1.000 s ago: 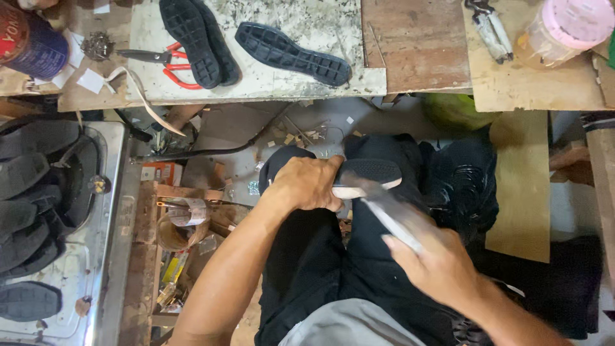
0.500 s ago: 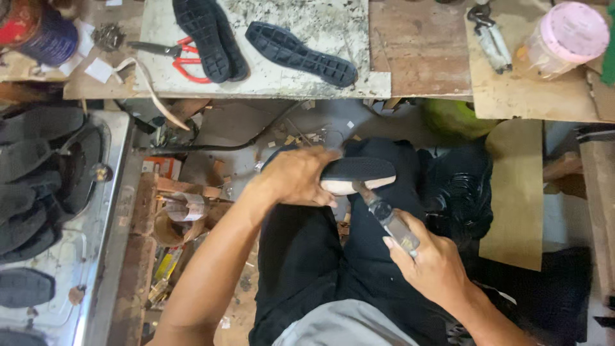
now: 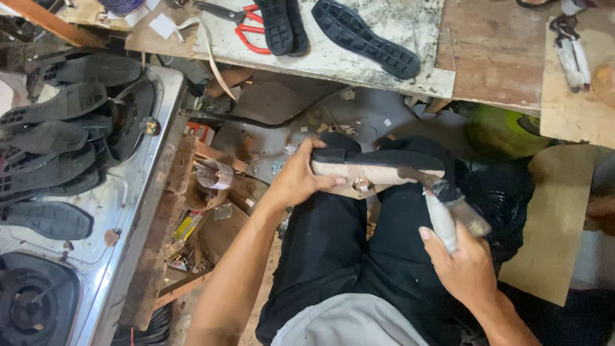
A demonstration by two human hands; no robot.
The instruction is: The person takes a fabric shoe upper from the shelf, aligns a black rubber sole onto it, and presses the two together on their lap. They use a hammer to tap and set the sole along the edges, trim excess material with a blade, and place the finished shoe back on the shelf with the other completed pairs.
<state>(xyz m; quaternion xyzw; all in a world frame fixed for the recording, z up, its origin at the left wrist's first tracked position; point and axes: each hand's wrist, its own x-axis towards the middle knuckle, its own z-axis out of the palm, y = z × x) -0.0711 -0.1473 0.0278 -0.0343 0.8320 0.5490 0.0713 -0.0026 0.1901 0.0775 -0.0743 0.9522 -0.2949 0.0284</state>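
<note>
Down over the lap: left hand (image 3: 300, 182) clamped on the heel end of a shoe (image 3: 375, 168), black sole up, pale upper beneath, held across the knees. Right hand (image 3: 462, 266) fisted around a taped-handle knife (image 3: 443, 206), tip touching the shoe's toe end. Loose black soles (image 3: 365, 37) and red-handled scissors (image 3: 238, 24) well apart on the workbench (image 3: 410, 13).

Even soft daylight, slight motion blur, dim lower edges.
</note>
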